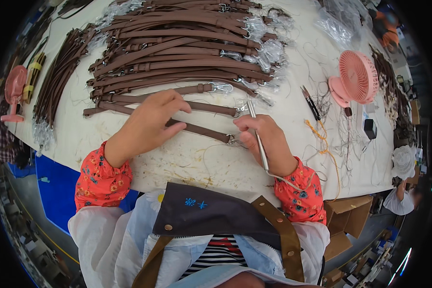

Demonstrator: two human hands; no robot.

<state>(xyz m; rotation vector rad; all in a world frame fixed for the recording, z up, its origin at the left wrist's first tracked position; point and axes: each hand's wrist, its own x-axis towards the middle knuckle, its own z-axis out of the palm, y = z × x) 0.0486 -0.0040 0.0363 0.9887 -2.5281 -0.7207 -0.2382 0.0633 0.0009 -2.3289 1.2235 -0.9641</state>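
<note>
Left hand (pixel 146 126) has its fingers spread flat, pressing down on a brown leather strap (pixel 197 128) that lies across the white table (pixel 187 163) right in front of the person. Right hand (pixel 264 141) pinches a thin metal tool (pixel 257 137) pen-style, fingers pressed together, with the thumb touching the strap's metal clasp (pixel 231 139) end. Just beyond that strap sits a big pile of matching straps (pixel 177 48). Off to the strap's right: small black snips (pixel 311 103), then a pink desk fan (pixel 354 79). Another bundle of straps (pixel 57 77) lies to its left.
</note>
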